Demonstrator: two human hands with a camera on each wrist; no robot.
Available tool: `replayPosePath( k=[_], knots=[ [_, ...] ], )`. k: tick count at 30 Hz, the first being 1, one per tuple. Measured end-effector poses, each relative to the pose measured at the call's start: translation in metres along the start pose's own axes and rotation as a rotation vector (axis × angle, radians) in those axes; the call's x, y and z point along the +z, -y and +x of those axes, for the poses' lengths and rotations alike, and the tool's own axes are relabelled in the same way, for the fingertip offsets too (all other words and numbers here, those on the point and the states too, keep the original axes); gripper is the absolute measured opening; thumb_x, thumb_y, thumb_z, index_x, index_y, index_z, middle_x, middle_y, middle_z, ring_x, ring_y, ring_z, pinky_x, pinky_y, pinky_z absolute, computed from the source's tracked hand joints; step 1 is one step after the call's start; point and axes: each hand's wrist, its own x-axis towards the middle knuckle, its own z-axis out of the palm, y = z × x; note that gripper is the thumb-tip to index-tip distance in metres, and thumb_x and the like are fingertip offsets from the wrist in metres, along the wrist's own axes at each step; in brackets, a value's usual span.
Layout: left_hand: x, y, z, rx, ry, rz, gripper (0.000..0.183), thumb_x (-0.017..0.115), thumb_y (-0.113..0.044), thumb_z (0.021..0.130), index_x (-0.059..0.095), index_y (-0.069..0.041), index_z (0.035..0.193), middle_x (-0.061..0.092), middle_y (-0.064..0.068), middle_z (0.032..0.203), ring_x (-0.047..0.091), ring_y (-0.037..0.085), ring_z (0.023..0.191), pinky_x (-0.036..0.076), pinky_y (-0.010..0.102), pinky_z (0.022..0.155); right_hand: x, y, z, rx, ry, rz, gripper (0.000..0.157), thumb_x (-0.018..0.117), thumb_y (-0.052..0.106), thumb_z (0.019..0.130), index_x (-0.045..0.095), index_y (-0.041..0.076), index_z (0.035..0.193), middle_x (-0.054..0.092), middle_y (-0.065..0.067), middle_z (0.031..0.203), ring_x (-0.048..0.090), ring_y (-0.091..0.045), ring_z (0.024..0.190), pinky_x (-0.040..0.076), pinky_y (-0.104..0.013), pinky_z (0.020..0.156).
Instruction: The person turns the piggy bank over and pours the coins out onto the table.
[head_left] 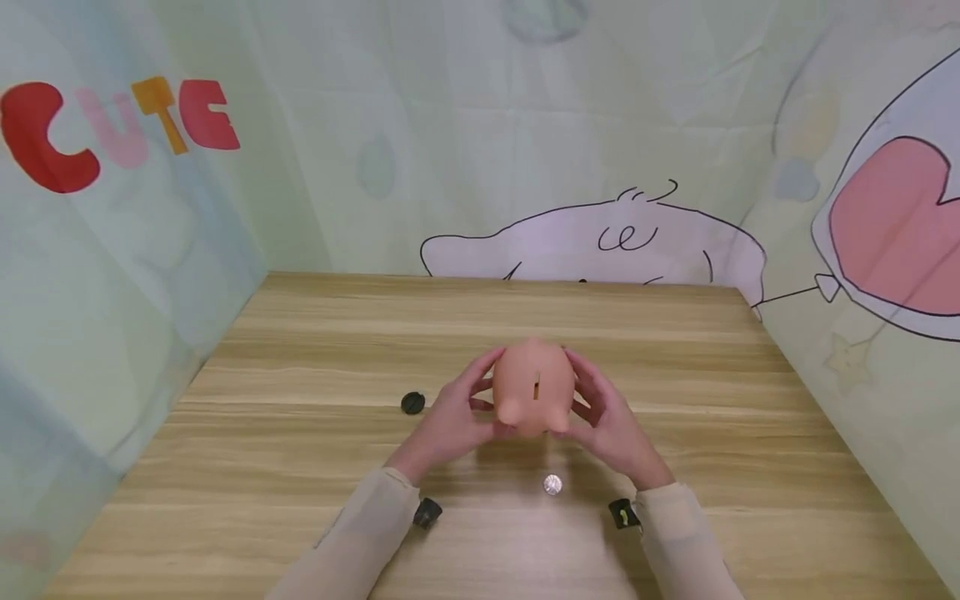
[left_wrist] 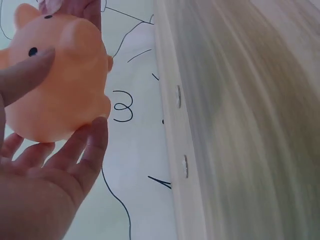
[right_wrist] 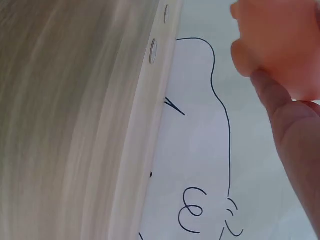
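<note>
A pink piggy bank (head_left: pixel 534 379) is held up off the table between both hands, its coin slot facing the head camera. On its left side my left hand (head_left: pixel 453 417) grips it; the left wrist view shows the thumb by the pig's eye and curled fingers (left_wrist: pixel 92 145) under the body. My right hand (head_left: pixel 611 421) grips the other side, a finger (right_wrist: pixel 272 95) against one stubby foot. Below, a silver coin (head_left: pixel 552 484) lies on the table. Two coins, one nearer (left_wrist: pixel 185 166), show in the left wrist view; the second is hidden in the head view.
A black round plug (head_left: pixel 412 403) lies on the wooden table (head_left: pixel 300 350), left of the left hand. Dark wrist cameras (head_left: pixel 427 513) sit by both sleeves. Printed cloth walls (head_left: pixel 480 150) stand along the table's back and sides.
</note>
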Motion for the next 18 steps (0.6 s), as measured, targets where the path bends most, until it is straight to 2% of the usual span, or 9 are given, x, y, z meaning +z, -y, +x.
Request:
replayPosePath(
  k=[2,5,9,18],
  knots=[
    [0.0008,-0.0013,-0.001,0.026,-0.006,0.027,0.099,0.087,-0.006,0.076,0.031,-0.026,0.156,0.038,-0.008,0.153,0.053,0.021,0.127,0.053,0.034,0.09,0.0009,-0.001,-0.0003,-0.051,0.01,-0.006,0.096,0.074,-0.019,0.076,0.026,0.006,0.156,0.029,-0.014,0.159,0.036,-0.031,0.14,0.04,-0.034,0.106],
    [0.0016,-0.0019,-0.0021,0.03,-0.014,0.038,0.101,0.085,-0.002,0.077,0.029,-0.026,0.157,0.036,-0.007,0.154,0.052,0.022,0.128,0.053,0.031,0.089,0.0025,-0.0013,-0.0004,-0.075,0.02,0.004,0.095,0.073,-0.019,0.077,0.025,0.005,0.156,0.027,-0.016,0.159,0.036,-0.03,0.14,0.039,-0.034,0.107],
    [0.0016,0.0001,-0.0037,0.034,-0.01,0.047,0.102,0.084,0.001,0.077,0.028,-0.029,0.156,0.033,-0.004,0.157,0.05,0.026,0.131,0.053,0.031,0.089,0.0045,-0.0001,-0.0007,-0.062,0.021,0.0,0.096,0.074,-0.018,0.077,0.025,0.004,0.156,0.026,-0.016,0.16,0.033,-0.035,0.141,0.038,-0.034,0.107],
    [0.0028,0.0007,-0.0029,0.034,-0.003,0.044,0.103,0.085,0.0,0.075,0.028,-0.026,0.157,0.033,0.0,0.157,0.053,0.029,0.128,0.054,0.029,0.088,0.0041,0.001,-0.0012,-0.04,0.016,-0.007,0.097,0.075,-0.018,0.076,0.025,0.004,0.156,0.026,-0.016,0.159,0.033,-0.04,0.14,0.041,-0.034,0.105]
  ],
)
